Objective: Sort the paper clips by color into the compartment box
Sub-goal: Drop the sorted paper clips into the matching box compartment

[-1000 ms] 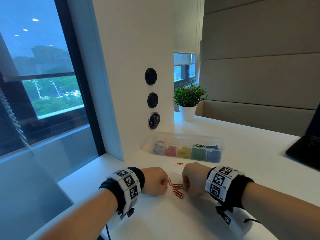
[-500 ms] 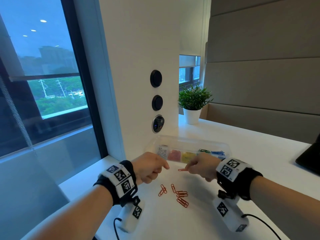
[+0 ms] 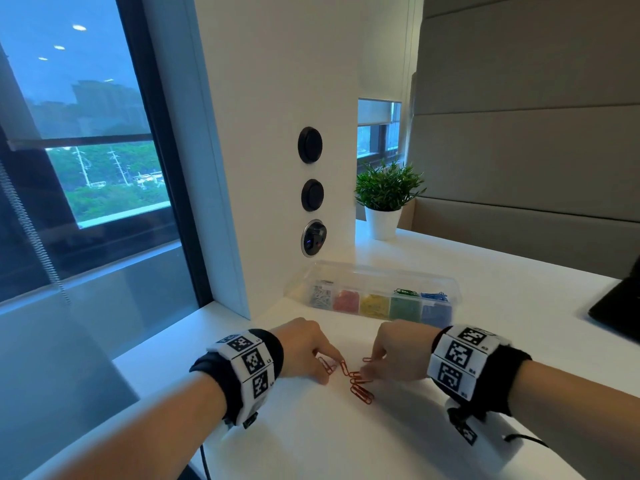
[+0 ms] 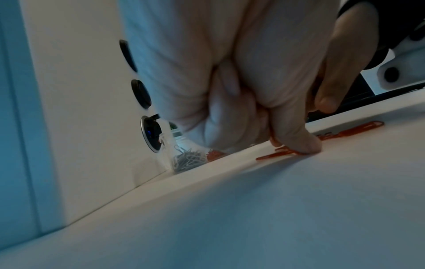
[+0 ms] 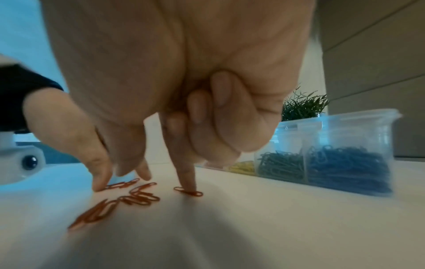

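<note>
Several red paper clips (image 3: 360,386) lie on the white table between my hands. My left hand (image 3: 332,370) presses a fingertip (image 4: 296,143) on one red clip (image 4: 273,154); its other fingers are curled in. My right hand (image 3: 372,365) has its index fingertip (image 5: 187,180) pressed on a single red clip (image 5: 188,191), which lies flat on the table; its remaining fingers are folded. Behind the hands stands the clear compartment box (image 3: 381,270), with silver, red, yellow, green and blue clips in separate compartments.
A white pillar with round sockets (image 3: 311,195) rises just left of the box. A potted plant (image 3: 384,202) stands at the back. A dark laptop (image 3: 620,306) lies at the right edge. The table's left edge runs along the window.
Half a second ago both hands were raised and the right reached the lone clip near the box. Now both are down on the table, and that clip lies close to the others.
</note>
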Demonstrator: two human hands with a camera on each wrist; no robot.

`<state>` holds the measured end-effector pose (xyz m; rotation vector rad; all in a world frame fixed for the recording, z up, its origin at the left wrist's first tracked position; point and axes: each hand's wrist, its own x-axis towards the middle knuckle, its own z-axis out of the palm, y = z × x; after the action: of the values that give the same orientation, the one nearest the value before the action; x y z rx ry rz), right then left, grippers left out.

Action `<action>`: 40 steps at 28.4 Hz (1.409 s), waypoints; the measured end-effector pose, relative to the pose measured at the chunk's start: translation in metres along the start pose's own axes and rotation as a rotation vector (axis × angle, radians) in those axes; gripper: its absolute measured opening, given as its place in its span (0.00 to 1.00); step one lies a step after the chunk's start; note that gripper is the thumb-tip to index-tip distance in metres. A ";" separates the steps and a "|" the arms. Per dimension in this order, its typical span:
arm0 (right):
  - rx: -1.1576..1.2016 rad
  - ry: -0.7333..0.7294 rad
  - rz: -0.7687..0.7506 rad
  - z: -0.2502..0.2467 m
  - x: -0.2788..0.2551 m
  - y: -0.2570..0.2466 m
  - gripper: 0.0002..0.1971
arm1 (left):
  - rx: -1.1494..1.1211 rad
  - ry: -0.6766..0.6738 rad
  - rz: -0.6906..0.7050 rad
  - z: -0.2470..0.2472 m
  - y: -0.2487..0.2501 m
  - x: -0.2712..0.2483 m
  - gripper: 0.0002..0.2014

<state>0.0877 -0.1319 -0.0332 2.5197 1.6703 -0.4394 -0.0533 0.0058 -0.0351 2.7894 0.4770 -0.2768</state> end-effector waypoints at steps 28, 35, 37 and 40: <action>2.052 -0.166 0.112 -0.003 -0.013 0.041 0.05 | -1.579 0.158 -0.050 -0.028 -0.003 0.003 0.20; 1.834 -0.034 0.296 -0.002 -0.012 0.044 0.11 | -2.001 0.231 -0.004 -0.020 -0.002 0.001 0.13; 1.569 0.040 0.390 -0.004 -0.015 0.047 0.08 | -1.864 0.219 -0.121 -0.018 -0.004 0.003 0.16; 1.115 0.110 0.458 -0.009 -0.014 0.061 0.10 | -1.508 0.252 -0.233 -0.017 0.000 0.006 0.12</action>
<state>0.1404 -0.1668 -0.0262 3.5470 0.8533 -1.5160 -0.0456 0.0131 -0.0205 1.2880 0.6654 0.3047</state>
